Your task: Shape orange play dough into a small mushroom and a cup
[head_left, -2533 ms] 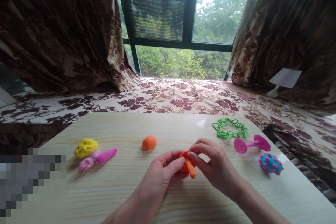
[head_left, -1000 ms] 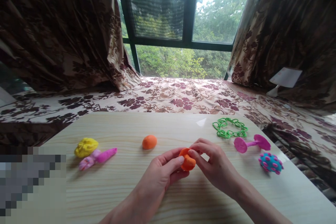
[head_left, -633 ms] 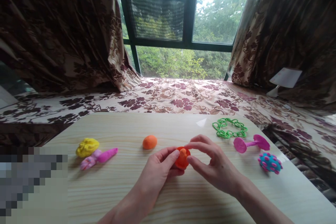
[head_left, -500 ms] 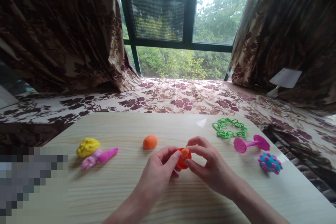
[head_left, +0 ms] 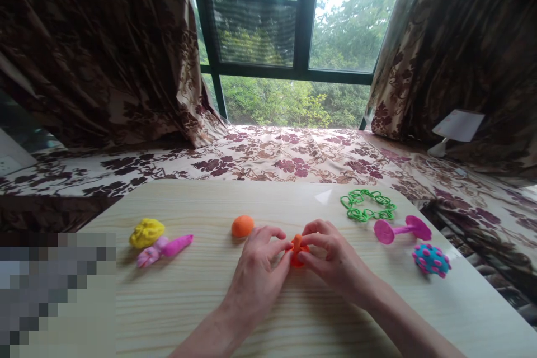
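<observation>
Floral curtains (head_left: 96,56) flank a window (head_left: 300,39) beyond a pale wooden desk (head_left: 201,313). Over its middle, an orange piece (head_left: 298,246) with an upright knob is pinched from both sides, fingertips drawn in close, by the left hand (head_left: 258,263) and right hand (head_left: 338,257). Just beyond the left one sits an orange ball (head_left: 243,226); farther right lie a green chain (head_left: 358,215), a pink dumbbell shape (head_left: 403,230) and a pink-dotted blue lump (head_left: 431,260).
</observation>
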Motion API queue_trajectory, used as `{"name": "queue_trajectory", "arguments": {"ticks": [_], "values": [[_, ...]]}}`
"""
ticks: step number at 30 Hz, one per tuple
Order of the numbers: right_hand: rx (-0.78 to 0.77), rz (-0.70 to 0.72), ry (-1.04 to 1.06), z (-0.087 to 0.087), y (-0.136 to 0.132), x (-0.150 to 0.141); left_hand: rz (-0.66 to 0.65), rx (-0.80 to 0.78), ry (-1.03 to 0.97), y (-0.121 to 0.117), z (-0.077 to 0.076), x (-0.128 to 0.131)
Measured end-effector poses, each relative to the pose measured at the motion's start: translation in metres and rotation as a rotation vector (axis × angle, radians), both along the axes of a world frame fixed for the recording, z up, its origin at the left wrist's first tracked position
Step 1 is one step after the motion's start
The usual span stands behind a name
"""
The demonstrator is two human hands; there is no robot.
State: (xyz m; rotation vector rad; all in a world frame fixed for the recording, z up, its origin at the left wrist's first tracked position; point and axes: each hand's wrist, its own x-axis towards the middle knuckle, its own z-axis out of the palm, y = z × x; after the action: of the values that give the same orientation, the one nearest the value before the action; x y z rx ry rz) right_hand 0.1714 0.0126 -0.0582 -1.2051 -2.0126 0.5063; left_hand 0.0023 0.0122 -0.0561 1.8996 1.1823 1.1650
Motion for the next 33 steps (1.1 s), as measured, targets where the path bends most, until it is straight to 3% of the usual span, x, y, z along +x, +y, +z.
{"name": "queue_trajectory", "arguments": {"ticks": [18, 23, 26, 28, 33], "values": [[0.005, -0.031, -0.078, -0.004, 0.002, 0.007, -0.035, 0.052, 0.142, 0.002, -0.001, 0.003], [-0.097, 0.051, 0.072, 0.001, -0.009, 0.014, -0.041, 0.061, 0.175, -0.001, -0.004, -0.002], [-0.146, -0.095, 0.337, -0.006, -0.021, 0.018, 0.036, 0.105, 0.174, 0.000, -0.010, -0.009], [-0.092, -0.210, 0.454, -0.014, -0.027, 0.018, 0.077, 0.125, 0.174, 0.002, -0.013, -0.015], [-0.019, -0.341, 0.552, -0.023, -0.031, 0.019, 0.203, 0.202, 0.140, 0.000, -0.012, -0.013]]}}
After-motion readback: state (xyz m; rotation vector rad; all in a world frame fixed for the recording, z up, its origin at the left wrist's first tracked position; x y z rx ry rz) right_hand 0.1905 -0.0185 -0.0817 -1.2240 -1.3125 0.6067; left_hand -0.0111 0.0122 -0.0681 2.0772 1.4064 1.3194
